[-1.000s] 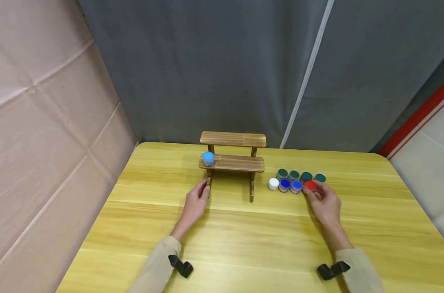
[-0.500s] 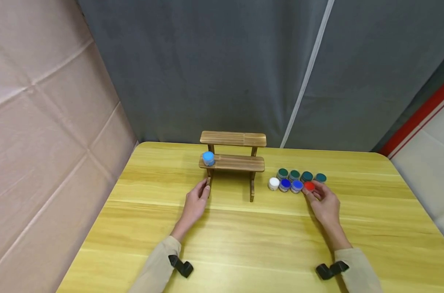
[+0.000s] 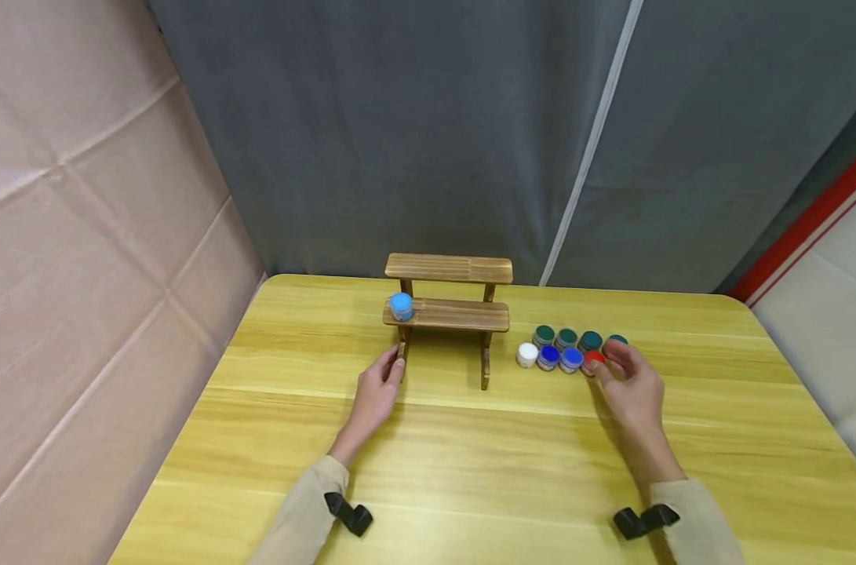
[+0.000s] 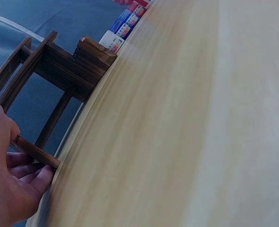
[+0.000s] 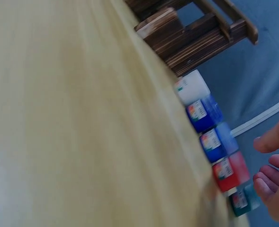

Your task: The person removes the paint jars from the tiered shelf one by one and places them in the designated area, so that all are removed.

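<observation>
A two-tier wooden shelf rack (image 3: pixel 446 314) stands at the back of the table. My left hand (image 3: pixel 378 388) holds the front foot of its left leg; in the left wrist view the thumb and fingers lie on either side of that foot. A light blue paint jar (image 3: pixel 402 306) sits on the left end of the lower tier. To the right, my right hand (image 3: pixel 634 392) hovers beside a red paint jar (image 3: pixel 591 361). The right wrist view shows its thumb and fingers spread apart, off the red jar (image 5: pixel 231 171), holding nothing.
In the front row with the red jar stand a white jar (image 3: pixel 527 355), a dark blue jar (image 3: pixel 548 358) and a lighter blue jar (image 3: pixel 571 360). Several green and teal jars (image 3: pixel 566 338) form the row behind. A grey curtain (image 3: pixel 399 133) hangs behind the table (image 3: pixel 470 471).
The red jar has shifted slightly left, up against the lighter blue jar. My right hand has let go of it and drawn back a little to the right. The left hand has not moved.
</observation>
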The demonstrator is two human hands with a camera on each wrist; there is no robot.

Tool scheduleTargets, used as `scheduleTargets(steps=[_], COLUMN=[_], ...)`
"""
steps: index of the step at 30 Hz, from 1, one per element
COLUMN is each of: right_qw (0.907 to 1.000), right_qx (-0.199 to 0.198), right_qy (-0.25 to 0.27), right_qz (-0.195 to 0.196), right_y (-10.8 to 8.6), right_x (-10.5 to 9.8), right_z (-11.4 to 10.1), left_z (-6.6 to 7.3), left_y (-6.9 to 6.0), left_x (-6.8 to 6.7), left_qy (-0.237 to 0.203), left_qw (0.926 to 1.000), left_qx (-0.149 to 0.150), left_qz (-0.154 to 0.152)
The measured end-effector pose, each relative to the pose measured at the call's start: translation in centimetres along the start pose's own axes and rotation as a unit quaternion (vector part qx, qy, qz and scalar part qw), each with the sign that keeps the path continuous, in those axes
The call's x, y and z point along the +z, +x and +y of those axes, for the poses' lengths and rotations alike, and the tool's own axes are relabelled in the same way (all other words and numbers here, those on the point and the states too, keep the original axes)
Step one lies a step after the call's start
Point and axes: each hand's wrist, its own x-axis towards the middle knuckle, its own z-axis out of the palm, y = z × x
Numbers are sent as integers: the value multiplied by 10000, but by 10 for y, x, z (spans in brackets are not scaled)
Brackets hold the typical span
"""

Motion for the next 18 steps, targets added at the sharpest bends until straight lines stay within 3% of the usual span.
scheduleTargets(steps=[9, 18], right_qw=[9957, 9938], right_qx=[-890, -925], right_qy=[254, 603], right_qz=[85, -146], right_y=[-1, -9], right_x=[-2, 2], right_z=[-25, -51], left_z=[-1, -1], left_y=[0, 0], left_x=[0, 1], left_qy=[0, -8], left_qw=[10000, 10000], left_qx=[-79, -55], left_qz=[-19, -51])
